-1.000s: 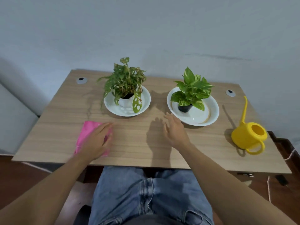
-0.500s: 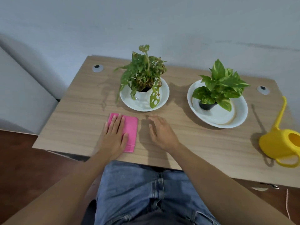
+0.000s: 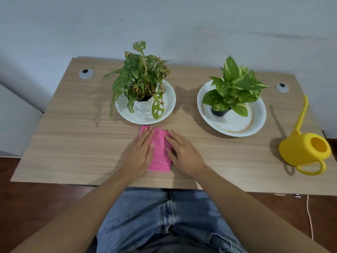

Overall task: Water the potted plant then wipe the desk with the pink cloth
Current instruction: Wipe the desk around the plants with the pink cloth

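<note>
Near the desk's (image 3: 73,143) front edge, left hand (image 3: 139,154) and right hand (image 3: 184,154) lie flat, fingers spread, on the folded pink cloth (image 3: 159,148), soft, light, probably best pressed from above.

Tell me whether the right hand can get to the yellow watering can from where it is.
Probably yes. The right hand lies flat on the pink cloth, holding nothing, and bare desk lies between it and the yellow watering can; the handle faces the person.
</note>
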